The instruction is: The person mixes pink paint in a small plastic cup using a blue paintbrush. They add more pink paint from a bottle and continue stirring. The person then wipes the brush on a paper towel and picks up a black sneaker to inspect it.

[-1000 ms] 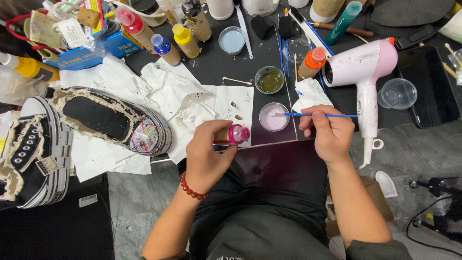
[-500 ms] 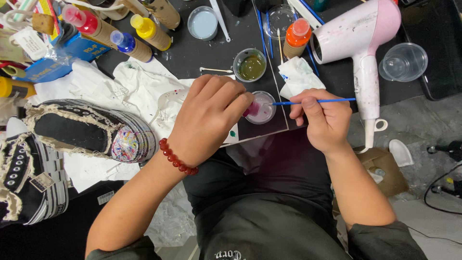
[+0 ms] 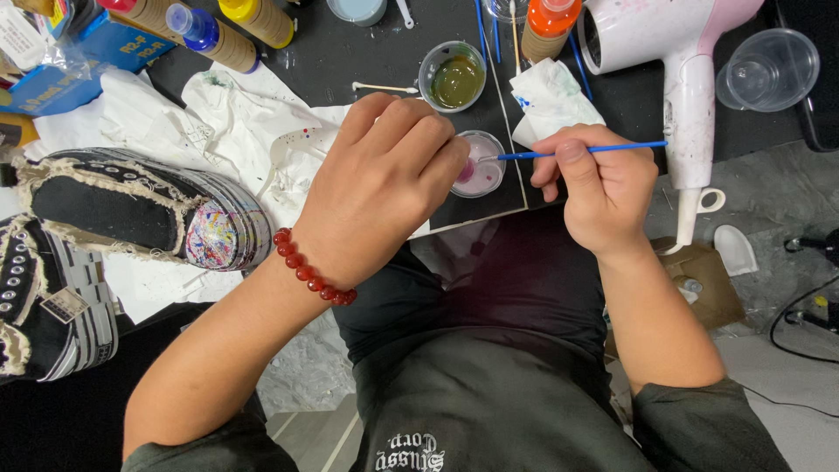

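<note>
While the small clear cup (image 3: 479,173) with pink paint in it sits on the black board (image 3: 367,61) just in front of your lap, your left hand (image 3: 384,188) arches over its left side, fingers curled so that they touch or nearly touch the rim. Whether anything is pinched under those fingers you cannot tell, since the back of the hand hides it. A red bead bracelet (image 3: 310,275) rings that wrist.

Your right hand (image 3: 599,188) is closed tight on a thin blue paintbrush (image 3: 577,151), held level, with its tip reaching into the pink cup.

Just behind the pink cup stands another clear cup (image 3: 454,79) of olive-green liquid, with a cotton swab (image 3: 384,87) lying to its left. A crumpled white tissue (image 3: 555,100) rests beside your right hand. Behind it stands an orange-capped bottle (image 3: 549,26), and to the right a white and pink hair dryer (image 3: 682,79) lies on the board, next to an empty plastic cup (image 3: 765,70).

To the left, white paper (image 3: 218,122) covers the surface, bearing a black canvas shoe (image 3: 140,210) with a frayed edge and a paint-spattered toe. A second shoe (image 3: 48,297) lies nearer the left edge. Blue-capped and yellow-capped bottles (image 3: 236,31) lie at the top.
</note>
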